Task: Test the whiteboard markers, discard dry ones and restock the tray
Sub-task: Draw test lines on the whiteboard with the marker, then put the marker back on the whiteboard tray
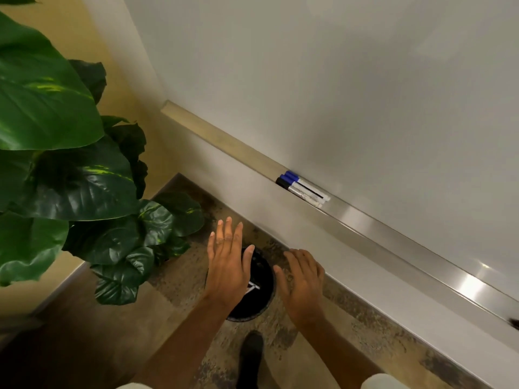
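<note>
Three whiteboard markers (303,188), two with blue caps and one with a black cap, lie side by side on the metal tray (393,234) under the whiteboard (337,80). Below it stands a round black bin (264,301) on the floor, with a white marker-like item (252,287) inside. My left hand (229,265) hovers over the bin's left side with fingers straight and spread, holding nothing. My right hand (304,279) hangs over the bin's right rim with fingers relaxed, also holding nothing.
A large potted plant (70,164) with broad green leaves fills the left side, close to the bin. A dark shoe (250,357) stands on the mottled floor just in front of the bin. A dark object (514,322) sits at the tray's far right end.
</note>
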`<state>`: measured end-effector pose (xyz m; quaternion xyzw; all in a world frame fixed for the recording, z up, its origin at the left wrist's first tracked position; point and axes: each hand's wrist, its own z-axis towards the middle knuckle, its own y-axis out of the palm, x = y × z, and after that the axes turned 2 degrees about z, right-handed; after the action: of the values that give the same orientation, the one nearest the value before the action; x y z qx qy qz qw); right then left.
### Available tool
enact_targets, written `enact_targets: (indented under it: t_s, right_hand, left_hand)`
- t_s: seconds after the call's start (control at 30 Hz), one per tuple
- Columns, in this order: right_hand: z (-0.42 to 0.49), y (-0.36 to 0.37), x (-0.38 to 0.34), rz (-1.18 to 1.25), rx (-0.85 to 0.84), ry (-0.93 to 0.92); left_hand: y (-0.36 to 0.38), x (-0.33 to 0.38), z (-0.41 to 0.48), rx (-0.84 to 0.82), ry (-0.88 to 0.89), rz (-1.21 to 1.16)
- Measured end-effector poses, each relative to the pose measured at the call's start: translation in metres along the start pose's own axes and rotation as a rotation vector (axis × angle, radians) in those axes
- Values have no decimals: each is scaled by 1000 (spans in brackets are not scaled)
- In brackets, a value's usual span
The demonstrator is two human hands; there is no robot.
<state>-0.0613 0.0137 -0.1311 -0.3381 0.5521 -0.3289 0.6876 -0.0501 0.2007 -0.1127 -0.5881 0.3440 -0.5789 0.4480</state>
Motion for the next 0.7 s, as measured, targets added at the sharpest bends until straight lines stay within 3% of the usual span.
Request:
enact_targets:
  t_s: [0.7]
  right_hand:
    - [-24, -177, 55, -57, 270, 73]
  left_hand:
    - [-25, 197, -17, -42, 354, 4]
